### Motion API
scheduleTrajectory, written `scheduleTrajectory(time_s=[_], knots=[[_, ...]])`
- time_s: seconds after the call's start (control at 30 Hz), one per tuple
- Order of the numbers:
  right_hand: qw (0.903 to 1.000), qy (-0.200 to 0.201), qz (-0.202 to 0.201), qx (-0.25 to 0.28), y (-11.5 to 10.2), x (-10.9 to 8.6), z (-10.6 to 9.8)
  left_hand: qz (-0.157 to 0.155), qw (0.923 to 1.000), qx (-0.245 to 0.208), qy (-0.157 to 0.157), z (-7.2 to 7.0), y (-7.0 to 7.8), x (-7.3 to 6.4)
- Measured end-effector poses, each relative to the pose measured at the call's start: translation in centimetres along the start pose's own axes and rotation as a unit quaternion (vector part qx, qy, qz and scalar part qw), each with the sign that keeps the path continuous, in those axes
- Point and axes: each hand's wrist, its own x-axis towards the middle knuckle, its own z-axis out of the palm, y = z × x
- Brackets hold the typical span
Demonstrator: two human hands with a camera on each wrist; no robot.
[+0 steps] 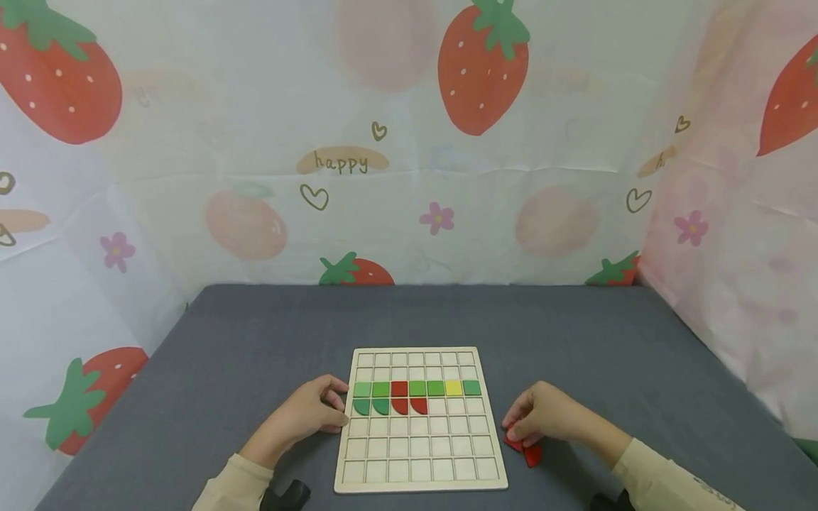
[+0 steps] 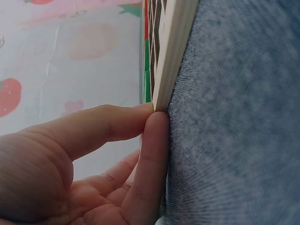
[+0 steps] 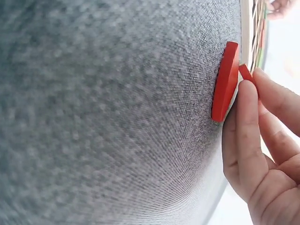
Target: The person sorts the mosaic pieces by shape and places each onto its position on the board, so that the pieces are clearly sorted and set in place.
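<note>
A pale wooden grid board (image 1: 418,448) lies flat on the cloth-covered table. One row holds green, red and yellow squares, and below it sit green and red quarter-round tiles (image 1: 400,406). At the board's left edge, my left hand (image 1: 308,410) holds the rim between thumb and index finger, as the left wrist view shows at the board's edge (image 2: 169,56). To the right of the board, my right hand (image 1: 542,413) pinches a small red tile (image 3: 246,73) between thumb and fingertips. Another red tile (image 3: 226,82) rests on the cloth just beside those fingers.
Dark grey cloth (image 1: 281,333) covers the table. Behind it and along both sides hangs a white curtain (image 1: 396,234) printed with strawberries. Several cells of the board's grid show bare wood.
</note>
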Motion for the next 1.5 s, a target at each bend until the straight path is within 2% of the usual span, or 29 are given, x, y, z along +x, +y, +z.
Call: scheduleTrajectory(time_s=[0.3,0.63,1.1,1.37,1.5], knots=[[0.9994,0.003,0.003,0.035,-0.3,0.3,-0.2,-0.001,1.0,0.001,-0.002,-0.1,0.0,0.0],[0.9989,-0.028,-0.019,0.032,-0.5,0.5,-0.2,-0.004,1.0,0.002,-0.002,0.1,-0.1,0.1],[0.9984,-0.004,-0.019,0.053,-1.8,1.6,0.6,-0.01,0.9999,-0.004,-0.007,-0.1,-0.1,0.0],[0.9989,0.018,-0.02,0.04,-2.7,2.6,1.3,-0.005,0.9999,-0.009,-0.01,-0.1,0.0,-0.1],[0.9978,0.022,-0.026,0.057,-3.0,3.1,1.8,-0.004,0.9999,-0.01,-0.01,-0.1,0.0,-0.1]])
